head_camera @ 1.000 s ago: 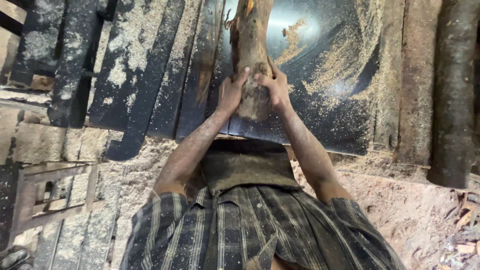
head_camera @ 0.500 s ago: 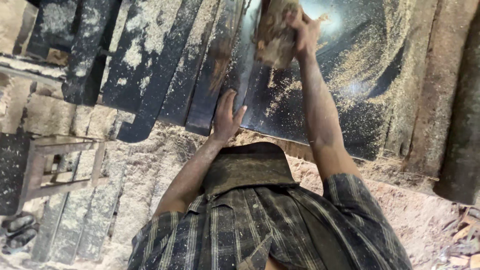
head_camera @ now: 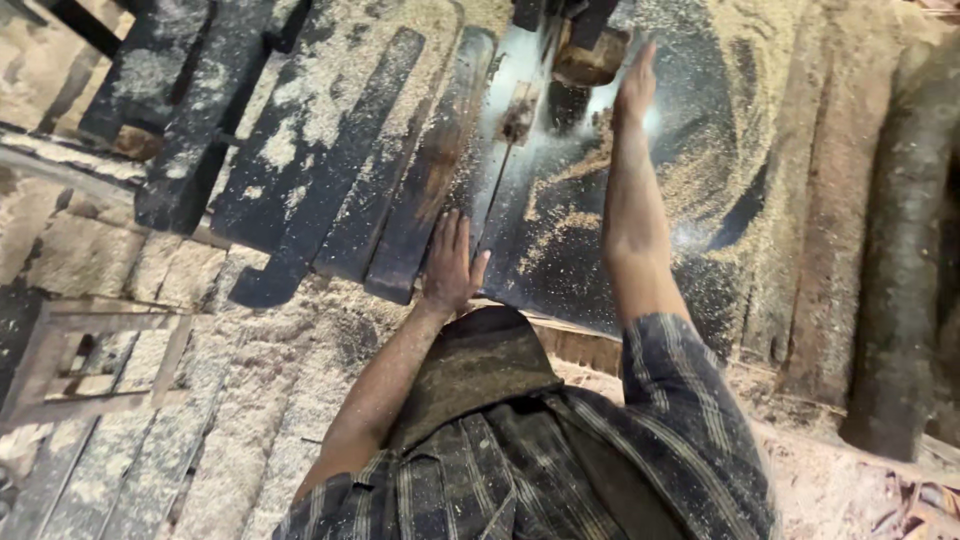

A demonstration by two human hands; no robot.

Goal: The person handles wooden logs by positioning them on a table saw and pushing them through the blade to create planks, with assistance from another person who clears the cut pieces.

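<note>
Since the earlier frame, my right hand (head_camera: 636, 85) has pushed the log (head_camera: 590, 58) further along the blade (head_camera: 497, 183), fingers open; left hand (head_camera: 450, 265) flat on the table (head_camera: 560, 250). Feeding continues; next push needs blade clearance.

Dark wooden planks (head_camera: 330, 180), dusted with sawdust, lie side by side just left of the left hand, their near ends staggered. A wooden frame (head_camera: 70, 360) sits well to the left of and below that hand, on ground covered in pale sawdust (head_camera: 250, 400). Loose sawdust drifts (head_camera: 700, 170) spread just right of the right hand. A thick round log (head_camera: 900, 250) lies lengthwise well to the right of it, with a flat timber beam (head_camera: 810, 200) between drift and log.
</note>
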